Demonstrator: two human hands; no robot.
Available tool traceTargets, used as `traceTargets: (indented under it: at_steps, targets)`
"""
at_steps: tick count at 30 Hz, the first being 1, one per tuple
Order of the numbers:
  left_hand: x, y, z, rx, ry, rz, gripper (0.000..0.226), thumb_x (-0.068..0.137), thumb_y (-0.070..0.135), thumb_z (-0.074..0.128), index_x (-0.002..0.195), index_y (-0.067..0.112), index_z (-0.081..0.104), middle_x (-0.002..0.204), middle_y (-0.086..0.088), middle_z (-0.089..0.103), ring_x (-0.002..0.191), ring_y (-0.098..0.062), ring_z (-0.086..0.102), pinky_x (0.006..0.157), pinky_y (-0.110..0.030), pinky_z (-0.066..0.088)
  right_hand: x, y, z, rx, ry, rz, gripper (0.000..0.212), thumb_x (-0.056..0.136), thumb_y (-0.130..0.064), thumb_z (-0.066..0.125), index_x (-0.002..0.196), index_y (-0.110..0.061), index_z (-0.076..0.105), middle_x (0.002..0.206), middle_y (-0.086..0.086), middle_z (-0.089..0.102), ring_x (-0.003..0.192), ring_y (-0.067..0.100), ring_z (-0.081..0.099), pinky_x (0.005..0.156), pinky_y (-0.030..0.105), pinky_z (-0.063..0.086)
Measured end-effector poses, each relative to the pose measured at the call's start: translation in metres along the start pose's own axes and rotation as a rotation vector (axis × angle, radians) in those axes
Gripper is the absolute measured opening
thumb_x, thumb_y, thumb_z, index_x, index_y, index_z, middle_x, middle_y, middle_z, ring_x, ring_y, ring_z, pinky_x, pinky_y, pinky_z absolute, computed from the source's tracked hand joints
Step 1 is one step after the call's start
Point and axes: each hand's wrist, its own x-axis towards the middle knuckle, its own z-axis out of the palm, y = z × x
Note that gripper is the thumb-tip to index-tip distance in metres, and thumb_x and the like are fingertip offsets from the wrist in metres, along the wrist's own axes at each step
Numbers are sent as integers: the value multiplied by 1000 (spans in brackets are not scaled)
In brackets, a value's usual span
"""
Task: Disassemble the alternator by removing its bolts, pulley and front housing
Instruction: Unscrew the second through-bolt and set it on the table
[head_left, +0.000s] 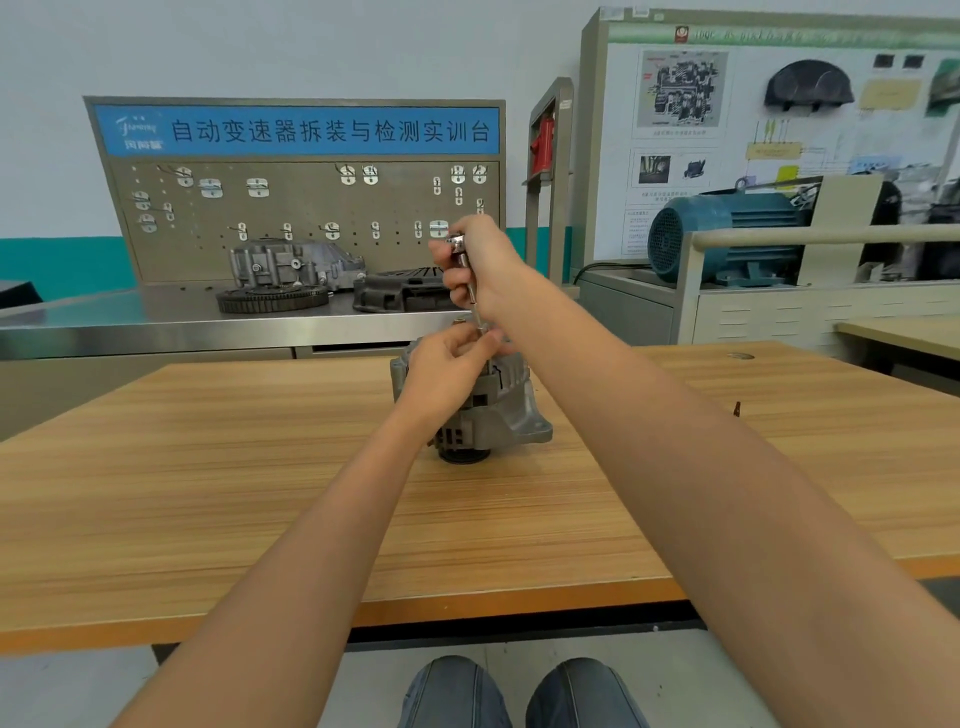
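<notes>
A grey metal alternator (485, 410) stands on the wooden table (260, 493), its black pulley end down against the tabletop. My right hand (480, 265) grips a slim silver socket driver (470, 280) held nearly upright, its chrome head showing at the top of my fist. The tool's lower end meets the top of the alternator. My left hand (447, 364) rests on the alternator's top and pinches the driver's tip there. The bolt under the tip is hidden by my fingers.
Behind the table runs a steel workbench (156, 317) with a grey gearbox housing (291, 265), a toothed ring gear (272, 299) and a black cover (400, 291). A pegboard stands at its back. A blue electric motor (722, 234) sits at the right. My knees show below the table edge.
</notes>
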Motion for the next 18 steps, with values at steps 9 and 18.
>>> traceTargets:
  at_steps: [9,18]
  targets:
    - [0,0,6,20,63,8,12,88,25,63,84,16,70,67,14,69,65,8,60,69,-19,44,1,1,-6,94,184,-73,24,98,-18,30,79,-13,42,53,-4,49,35,7,26,40,19,24]
    - [4,-2,2,132,80,-70,30,90,3,52,62,13,48,49,9,47,46,-3,40,41,-12,30,-6,18,15,22,294,-274,22,100,-22,30,84,-12,44,55,-4,53,39,6,37,40,20,29]
